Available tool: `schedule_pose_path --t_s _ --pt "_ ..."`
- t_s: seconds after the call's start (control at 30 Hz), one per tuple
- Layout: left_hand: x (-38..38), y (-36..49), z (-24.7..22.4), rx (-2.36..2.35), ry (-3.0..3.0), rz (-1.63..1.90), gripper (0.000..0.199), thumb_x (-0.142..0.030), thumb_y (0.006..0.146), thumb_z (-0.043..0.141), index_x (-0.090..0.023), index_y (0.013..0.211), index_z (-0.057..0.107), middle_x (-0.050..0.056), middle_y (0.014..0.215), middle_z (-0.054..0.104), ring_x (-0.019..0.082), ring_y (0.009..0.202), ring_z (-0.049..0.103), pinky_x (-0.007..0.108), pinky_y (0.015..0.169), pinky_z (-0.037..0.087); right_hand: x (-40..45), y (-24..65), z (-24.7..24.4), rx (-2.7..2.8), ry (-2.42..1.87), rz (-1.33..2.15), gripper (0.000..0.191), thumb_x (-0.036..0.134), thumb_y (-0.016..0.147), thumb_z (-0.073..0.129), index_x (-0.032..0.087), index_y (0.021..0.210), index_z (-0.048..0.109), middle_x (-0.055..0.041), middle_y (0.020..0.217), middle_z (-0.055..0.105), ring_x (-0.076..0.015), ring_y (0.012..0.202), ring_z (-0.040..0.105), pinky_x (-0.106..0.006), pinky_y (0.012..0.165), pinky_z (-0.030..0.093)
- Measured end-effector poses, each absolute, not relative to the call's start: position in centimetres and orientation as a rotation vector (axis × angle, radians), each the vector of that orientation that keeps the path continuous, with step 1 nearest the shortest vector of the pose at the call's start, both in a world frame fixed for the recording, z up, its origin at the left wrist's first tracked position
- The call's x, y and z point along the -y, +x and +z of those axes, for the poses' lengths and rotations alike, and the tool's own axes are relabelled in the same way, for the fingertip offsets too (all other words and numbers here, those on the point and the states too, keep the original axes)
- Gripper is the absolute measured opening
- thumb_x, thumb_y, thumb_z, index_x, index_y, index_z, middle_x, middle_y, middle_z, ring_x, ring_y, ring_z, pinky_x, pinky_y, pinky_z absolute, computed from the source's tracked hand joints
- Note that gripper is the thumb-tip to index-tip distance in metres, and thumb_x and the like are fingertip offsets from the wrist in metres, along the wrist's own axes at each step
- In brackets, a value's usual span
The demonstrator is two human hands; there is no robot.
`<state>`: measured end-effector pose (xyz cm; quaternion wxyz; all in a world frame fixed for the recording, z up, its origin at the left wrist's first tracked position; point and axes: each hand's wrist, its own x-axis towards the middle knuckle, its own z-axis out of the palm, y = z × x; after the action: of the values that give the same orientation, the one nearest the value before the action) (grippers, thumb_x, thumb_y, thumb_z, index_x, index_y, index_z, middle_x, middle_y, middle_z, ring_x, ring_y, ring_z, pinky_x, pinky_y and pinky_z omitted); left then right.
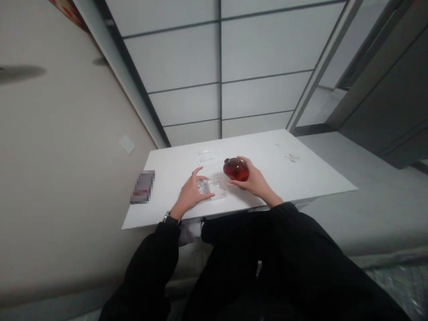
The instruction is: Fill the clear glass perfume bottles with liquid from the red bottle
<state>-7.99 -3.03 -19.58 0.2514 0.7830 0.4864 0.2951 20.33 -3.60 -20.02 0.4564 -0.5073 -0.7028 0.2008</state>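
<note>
My right hand [250,180] cups a round, glossy red glass bottle [236,169], its fingers curved around the belly; my left hand [191,194] arches over a clear moulded tray [214,187] just beside the bottle, fingers spread at the tray's edge; a second clear piece [209,156] lies farther along the smooth white desk [267,149]; a pixelated dark slab [143,187] sits near its edge; a beige wall [67,178] runs alongside.
</note>
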Motion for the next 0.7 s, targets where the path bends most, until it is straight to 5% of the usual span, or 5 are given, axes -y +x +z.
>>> schedule_pose_path --t_s 0.13,0.5,0.63,0.7 --pt "1.4 -8.4 -19.2 -1.330 2.159 0.791 0.105 -0.041 0.072 0.091 -0.025 0.153 0.026 0.010 0.129 0.073 0.031 0.127 0.065 0.048 0.110 0.045 1.9 18.9 -23.6 1.385 -1.076 0.791 0.083 0.047 0.074 0.086 0.024 0.143 0.046 -0.0145 0.140 0.065 -0.0335 0.130 0.064 -0.054 0.114 0.049" --pt "-4.0 -9.1 -19.2 -1.297 2.162 0.797 0.103 -0.042 0.074 0.089 -0.026 0.154 0.025 0.011 0.129 0.073 0.028 0.129 0.064 0.048 0.115 0.042 -2.2 16.9 -25.5 1.353 -1.019 0.739 0.080 0.039 0.068 0.091 0.026 0.141 0.058 -0.0130 0.140 0.062 -0.0349 0.134 0.056 -0.056 0.121 0.038" --pt "-5.3 -9.2 -19.6 -1.283 2.145 0.794 0.106 -0.047 0.074 0.089 -0.028 0.156 0.024 0.011 0.128 0.073 0.028 0.129 0.064 0.052 0.119 0.039 -2.7 17.3 -25.7 1.264 -1.025 0.739 0.093 0.050 0.069 0.089 0.025 0.149 0.047 -0.0165 0.150 0.057 -0.0344 0.139 0.055 -0.056 0.121 0.039" --pt "-5.7 -9.5 -19.7 -1.268 2.144 0.803 0.115 -0.053 0.069 0.091 -0.028 0.157 0.023 0.013 0.135 0.069 0.030 0.135 0.060 0.054 0.122 0.035 -3.0 18.7 -25.5 1.155 -1.015 0.708 0.082 0.060 0.082 0.077 0.025 0.148 0.045 -0.0173 0.149 0.058 -0.0321 0.140 0.056 -0.055 0.118 0.043"
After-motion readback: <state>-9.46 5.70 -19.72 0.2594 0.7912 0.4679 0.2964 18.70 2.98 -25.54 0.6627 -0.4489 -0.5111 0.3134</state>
